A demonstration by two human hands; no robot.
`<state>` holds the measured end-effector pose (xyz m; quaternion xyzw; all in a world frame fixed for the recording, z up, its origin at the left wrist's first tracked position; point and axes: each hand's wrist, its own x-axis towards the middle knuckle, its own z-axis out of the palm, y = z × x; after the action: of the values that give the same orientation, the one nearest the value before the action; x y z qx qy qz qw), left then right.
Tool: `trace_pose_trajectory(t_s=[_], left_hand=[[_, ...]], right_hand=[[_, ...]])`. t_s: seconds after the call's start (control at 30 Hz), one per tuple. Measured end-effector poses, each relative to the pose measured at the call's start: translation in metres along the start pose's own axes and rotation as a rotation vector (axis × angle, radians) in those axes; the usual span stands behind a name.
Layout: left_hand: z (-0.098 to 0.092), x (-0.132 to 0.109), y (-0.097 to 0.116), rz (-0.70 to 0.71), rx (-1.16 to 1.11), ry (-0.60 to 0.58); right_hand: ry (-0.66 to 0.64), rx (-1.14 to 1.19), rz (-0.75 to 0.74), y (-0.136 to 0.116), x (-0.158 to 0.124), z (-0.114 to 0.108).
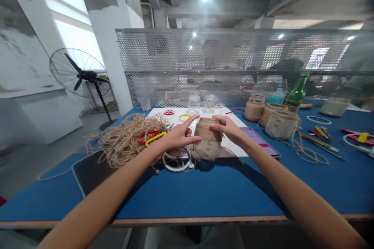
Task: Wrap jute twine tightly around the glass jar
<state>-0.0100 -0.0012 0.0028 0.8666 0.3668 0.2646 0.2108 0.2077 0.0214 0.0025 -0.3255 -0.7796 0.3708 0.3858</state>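
Observation:
Both hands hold a glass jar (pixel 207 140) standing on a white sheet (pixel 233 140). Jute twine is wound tightly round its upper part, while the lower part looks paler and loosely covered. My left hand (pixel 181 136) grips it from the left, with the index finger stretched across the twine. My right hand (pixel 226 128) presses on its upper right side. A large loose heap of jute twine (pixel 125 142) lies left of my left hand, with red-and-yellow-handled scissors (pixel 150 138) on top. White rings (pixel 177 161) lie just below my left hand.
A blue table (pixel 204 190) carries a phone (pixel 258 142), a dark tablet (pixel 90 171), bare glass jars (pixel 194 104), twine-wrapped jars (pixel 254 109), a green bottle (pixel 297 91) and hand tools (pixel 318 140). A perforated metal screen (pixel 233 62) stands behind, with a standing fan (pixel 80 74) at left.

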Motion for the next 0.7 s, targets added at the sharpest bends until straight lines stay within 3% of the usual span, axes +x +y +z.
trace_pose_trajectory(t_s=[0.23,0.47,0.7], left_hand=[[0.003,-0.001,-0.001,-0.004,0.042,-0.045],[0.008,-0.001,0.004,-0.003,0.010,-0.022],[0.011,-0.001,0.004,-0.002,0.008,0.002]], right_hand=[[-0.023,0.008,-0.014,0.006,0.001,0.002],[-0.026,-0.385,-0.200,0.000,0.003,-0.011],[0.190,-0.609,-0.253,-0.013,-0.001,-0.005]])
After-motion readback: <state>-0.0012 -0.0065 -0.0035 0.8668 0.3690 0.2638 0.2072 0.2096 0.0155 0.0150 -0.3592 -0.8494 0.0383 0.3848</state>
